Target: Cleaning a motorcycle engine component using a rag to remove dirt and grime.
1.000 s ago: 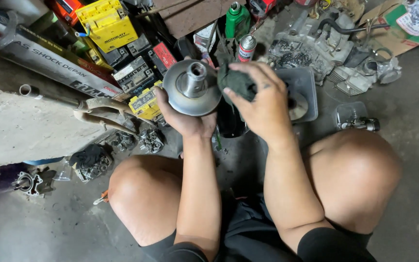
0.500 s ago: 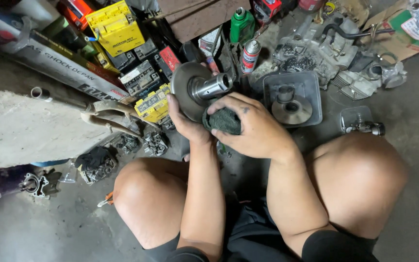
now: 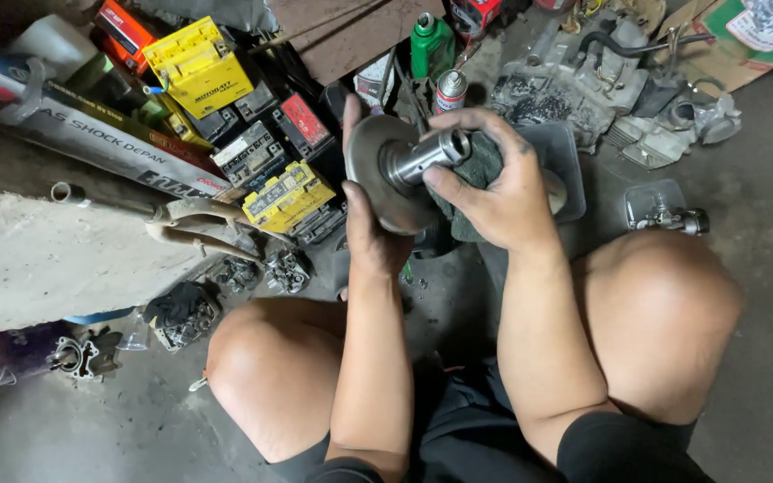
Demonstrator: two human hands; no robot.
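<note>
Two hands engaged | left hand closed on pulley rim at 9 o'clock | right hand pinches rag on hub | steady the disc; wipe along the shaft.

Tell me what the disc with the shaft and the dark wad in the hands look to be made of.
Disc with shaft: metal, likely steel; dull grey face, shinier machined tube. Dark wad under the right hand: probably cloth; matte green, creased. Left hand holds the disc's rim.
</note>
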